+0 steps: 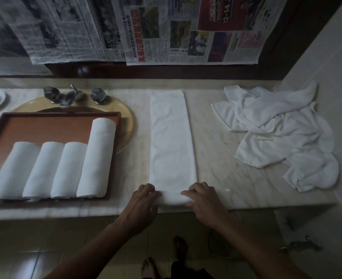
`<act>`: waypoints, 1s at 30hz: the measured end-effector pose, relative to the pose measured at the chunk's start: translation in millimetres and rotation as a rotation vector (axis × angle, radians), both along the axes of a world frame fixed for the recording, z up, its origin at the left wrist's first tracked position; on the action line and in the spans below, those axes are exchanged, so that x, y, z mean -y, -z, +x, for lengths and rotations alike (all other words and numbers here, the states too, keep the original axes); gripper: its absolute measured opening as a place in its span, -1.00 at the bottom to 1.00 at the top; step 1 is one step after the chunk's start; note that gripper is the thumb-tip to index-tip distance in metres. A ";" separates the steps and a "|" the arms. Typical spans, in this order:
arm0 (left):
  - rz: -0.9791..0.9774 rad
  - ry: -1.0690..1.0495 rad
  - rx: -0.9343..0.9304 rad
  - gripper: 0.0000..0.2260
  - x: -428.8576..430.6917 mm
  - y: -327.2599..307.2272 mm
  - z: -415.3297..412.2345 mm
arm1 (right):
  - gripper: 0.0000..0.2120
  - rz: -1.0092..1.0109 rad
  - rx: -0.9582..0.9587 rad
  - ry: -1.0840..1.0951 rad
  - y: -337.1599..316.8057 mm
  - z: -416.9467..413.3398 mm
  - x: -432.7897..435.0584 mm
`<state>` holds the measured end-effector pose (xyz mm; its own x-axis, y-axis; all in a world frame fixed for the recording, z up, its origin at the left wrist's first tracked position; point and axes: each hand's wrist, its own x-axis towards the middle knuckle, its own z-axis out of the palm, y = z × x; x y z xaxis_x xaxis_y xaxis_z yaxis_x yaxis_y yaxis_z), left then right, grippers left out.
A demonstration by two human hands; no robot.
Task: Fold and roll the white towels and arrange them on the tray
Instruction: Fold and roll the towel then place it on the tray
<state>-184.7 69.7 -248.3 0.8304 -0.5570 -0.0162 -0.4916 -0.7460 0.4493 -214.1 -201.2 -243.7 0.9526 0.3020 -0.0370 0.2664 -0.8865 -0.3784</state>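
Note:
A white towel (171, 135), folded into a long narrow strip, lies on the marble counter and runs from the back wall to the front edge. Its near end is curled into the start of a roll. My left hand (143, 202) grips that roll at its left end, and my right hand (203, 200) grips it at the right end, fingers curled over the top. A brown wooden tray (45, 125) on the left holds several rolled white towels (65, 168) side by side; the rightmost roll is longer.
A heap of loose white towels (280, 135) lies at the right end of the counter, by the side wall. Behind the tray are a yellow basin (128, 119) and a metal tap (71, 95). Newspaper sheets (146, 29) hang on the back wall.

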 end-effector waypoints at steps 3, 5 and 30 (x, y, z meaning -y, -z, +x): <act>-0.069 -0.041 -0.105 -0.68 -4.4 -8.4 3.5 | -0.72 0.122 -0.111 0.103 -11.1 0.3 1.1; -0.150 -0.118 -0.188 -0.72 -5.4 -15.5 7.7 | -0.79 0.173 -0.145 0.153 -14.6 4.5 0.5; 0.282 -0.045 0.087 -0.13 39.1 16.4 21.4 | -0.17 -0.231 0.013 0.027 11.2 25.0 -31.3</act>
